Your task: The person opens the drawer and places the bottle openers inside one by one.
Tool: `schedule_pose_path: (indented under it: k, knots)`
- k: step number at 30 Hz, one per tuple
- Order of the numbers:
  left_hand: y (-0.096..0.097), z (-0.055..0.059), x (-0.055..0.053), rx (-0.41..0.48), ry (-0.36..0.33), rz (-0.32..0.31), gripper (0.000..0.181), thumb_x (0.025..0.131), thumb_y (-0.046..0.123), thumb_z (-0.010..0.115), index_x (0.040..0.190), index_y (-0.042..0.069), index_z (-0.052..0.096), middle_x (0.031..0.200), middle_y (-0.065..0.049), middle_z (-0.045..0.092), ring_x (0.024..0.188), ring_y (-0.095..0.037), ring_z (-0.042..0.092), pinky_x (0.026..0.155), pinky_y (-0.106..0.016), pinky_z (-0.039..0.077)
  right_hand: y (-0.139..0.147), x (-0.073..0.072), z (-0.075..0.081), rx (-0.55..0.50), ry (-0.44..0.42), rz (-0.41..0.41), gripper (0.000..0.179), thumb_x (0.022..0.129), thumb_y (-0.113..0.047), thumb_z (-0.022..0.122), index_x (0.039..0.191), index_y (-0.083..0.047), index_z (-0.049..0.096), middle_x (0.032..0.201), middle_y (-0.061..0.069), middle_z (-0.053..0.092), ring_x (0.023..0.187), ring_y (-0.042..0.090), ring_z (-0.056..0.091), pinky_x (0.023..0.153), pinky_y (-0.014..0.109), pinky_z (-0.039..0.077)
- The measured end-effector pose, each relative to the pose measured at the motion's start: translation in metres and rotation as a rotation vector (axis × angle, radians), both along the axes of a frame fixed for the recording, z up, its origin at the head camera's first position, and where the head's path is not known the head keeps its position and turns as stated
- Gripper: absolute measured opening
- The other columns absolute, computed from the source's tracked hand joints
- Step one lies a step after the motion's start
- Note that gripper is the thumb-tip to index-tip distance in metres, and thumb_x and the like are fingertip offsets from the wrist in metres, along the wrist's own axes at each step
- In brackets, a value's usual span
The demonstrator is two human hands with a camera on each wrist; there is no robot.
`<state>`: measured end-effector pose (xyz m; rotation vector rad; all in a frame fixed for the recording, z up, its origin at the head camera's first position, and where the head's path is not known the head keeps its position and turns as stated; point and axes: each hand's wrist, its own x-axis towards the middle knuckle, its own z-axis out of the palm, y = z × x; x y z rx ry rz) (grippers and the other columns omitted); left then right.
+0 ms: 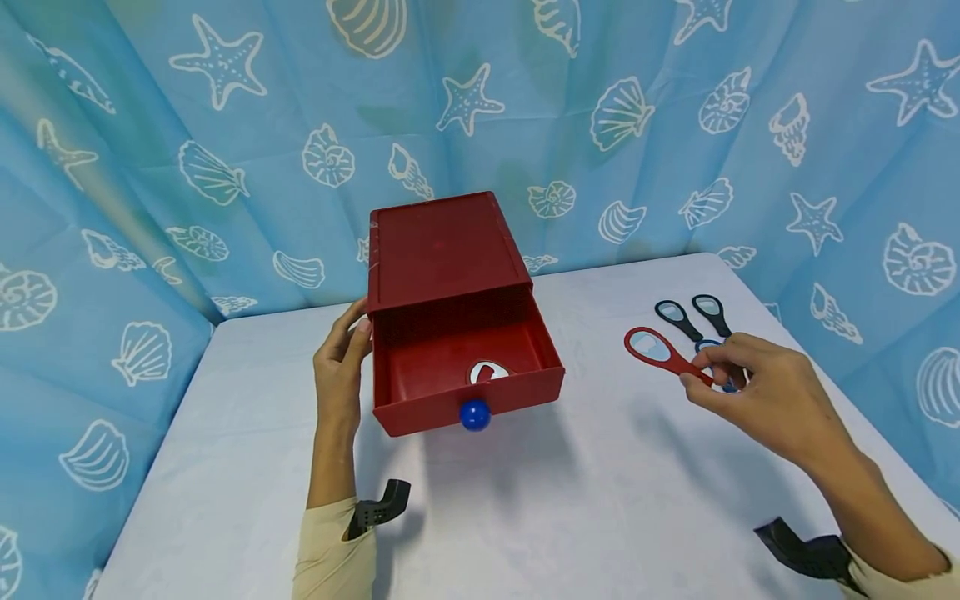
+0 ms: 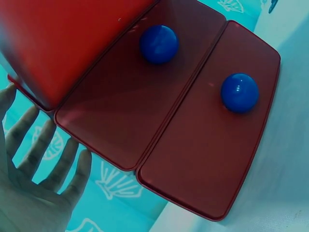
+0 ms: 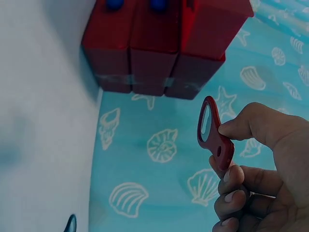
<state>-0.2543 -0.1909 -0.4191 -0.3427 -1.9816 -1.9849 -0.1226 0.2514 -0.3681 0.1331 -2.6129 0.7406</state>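
In the head view, a red cabinet (image 1: 446, 250) stands on the table with its top drawer (image 1: 427, 425) pulled out, a blue knob (image 1: 475, 415) on its front. A small white-and-red piece (image 1: 480, 367) shows inside, partly hidden by the drawer front. My left hand (image 1: 341, 367) rests against the cabinet's left side, fingers stretched out along it in the left wrist view. To the right, my right hand (image 1: 772, 400) pinches the handle of a red magnifying glass (image 1: 663, 352) between thumb and fingers. Beyond it lie two black magnifying glasses (image 1: 678, 318) and a blue one (image 1: 705, 343), partly covered by the hand.
Below the open drawer, the left wrist view shows two closed drawers (image 2: 111, 106) with blue knobs. A white cloth covers the table (image 1: 247, 433). Behind it and at both sides hangs a blue curtain (image 1: 480, 158) with shell and starfish prints.
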Motion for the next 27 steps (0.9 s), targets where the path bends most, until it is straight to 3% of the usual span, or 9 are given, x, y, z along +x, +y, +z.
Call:
schedule_pose_path:
  k: [11, 27]
  knots:
    - [0.001, 0.0, 0.001, -0.012, -0.002, 0.012, 0.043, 0.1, 0.034, 0.061, 0.142, 0.025, 0.059, 0.139, -0.001, 0.059, 0.122, -0.025, 0.056, 0.1, -0.035, 0.05, -0.022, -0.005, 0.018, -0.028, 0.041, 0.067, 0.016, 0.074, -0.015, 0.086, 0.085, -0.015, 0.074, 0.074, -0.007, 0.054, 0.069, 0.008, 0.045, 0.052, 0.018, 0.036]
    - [0.002, 0.001, 0.001, 0.005, 0.001, 0.001, 0.042, 0.1, 0.032, 0.06, 0.142, 0.023, 0.059, 0.139, -0.003, 0.059, 0.121, -0.026, 0.057, 0.099, -0.033, 0.049, -0.064, -0.016, 0.047, -0.062, 0.086, 0.177, 0.018, 0.074, -0.013, 0.086, 0.082, -0.019, 0.072, 0.073, -0.011, 0.051, 0.071, 0.01, 0.047, 0.052, 0.024, 0.041]
